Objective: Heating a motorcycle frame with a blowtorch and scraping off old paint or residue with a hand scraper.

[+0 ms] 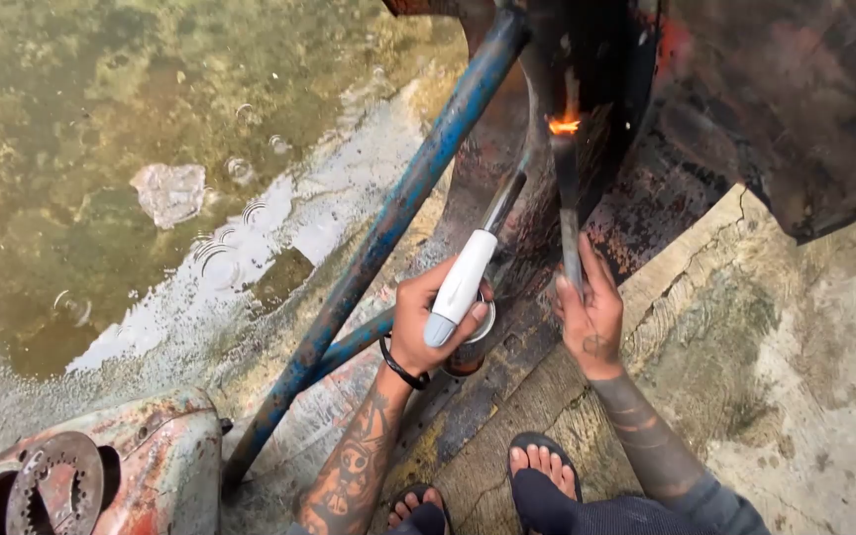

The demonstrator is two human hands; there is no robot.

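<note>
My left hand (426, 322) grips a gas torch (463, 282) with a white handle and a dark nozzle that points up and right. Its small orange flame (564, 126) burns at the tip of a thin flat metal strip (569, 203). My right hand (589, 312) holds the lower end of that strip upright. Both hands are close together, just below a dark rusty metal body (795, 99). A black band circles my left wrist.
A blue painted steel tube (388, 228) slants from the top centre down to the lower left. Shallow murky water (101, 149) covers the ground at the left. A rusty sprocket and casing (81, 476) sit at the bottom left. My sandalled feet (542, 466) stand on cracked concrete (804, 376).
</note>
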